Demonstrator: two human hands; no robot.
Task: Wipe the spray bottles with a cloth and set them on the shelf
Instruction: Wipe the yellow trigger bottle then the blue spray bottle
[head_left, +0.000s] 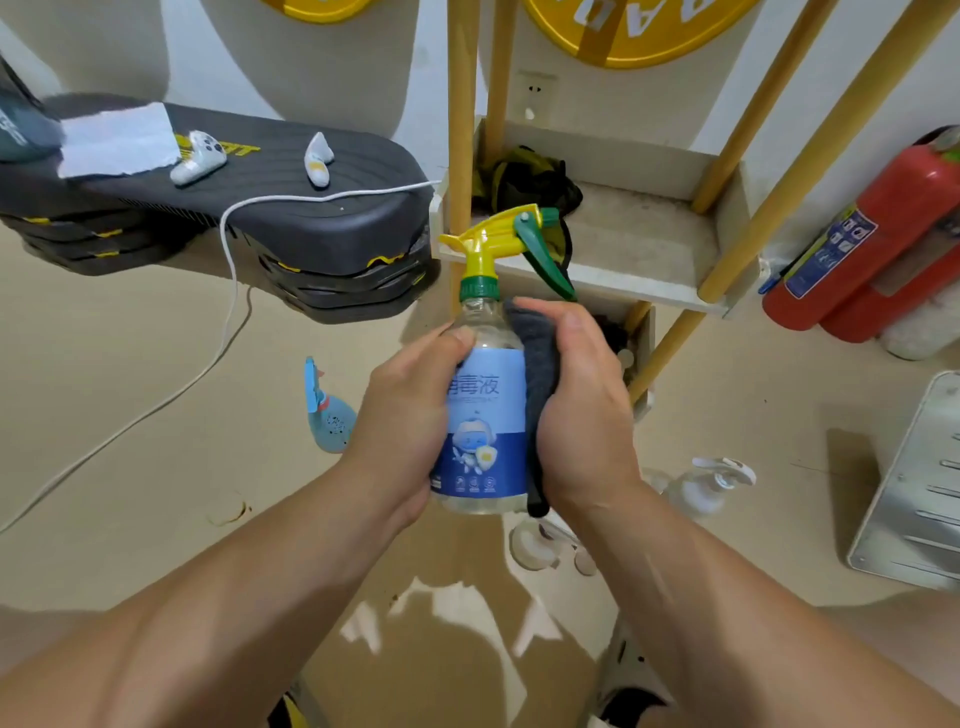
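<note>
1. Left grip (410, 410): this bare hand is closed round the left side of the spray bottle (488, 415). The thumb lies across the front at the top edge of the label.
2. Right grip (582, 405): this bare hand is closed round a dark grey cloth (540, 364) and holds it against the right side of the bottle. The cloth runs from the bottle shoulder down to its base.
3. Spray bottle: clear body with a blue-and-white label, held upright between both grips above the floor (156, 415). It is in front of the shelf (639, 234) and does not rest on it.
4. Spray head (488, 241): yellow with a green collar and a green trigger. The nozzle points left and the trigger hangs on the right.
5. Shelf: a pale tray carried on yellow wooden poles. A dark green bundle (530, 176) lies in its rear left corner.
6. Left of the shelf: a dark stepped platform (311, 218) carries two white controllers (200, 156) and a white sheet (117, 140). A white cable (228, 291) hangs from its edge to the floor.
7. Right side: red fire extinguishers (872, 244) stand by the wall, and a slotted metal plate (914, 493) lies nearer the camera.
8. On the floor: a blue object (327, 410) lies left of the grips, and a clear pump bottle (711, 483) lies to their right.
</note>
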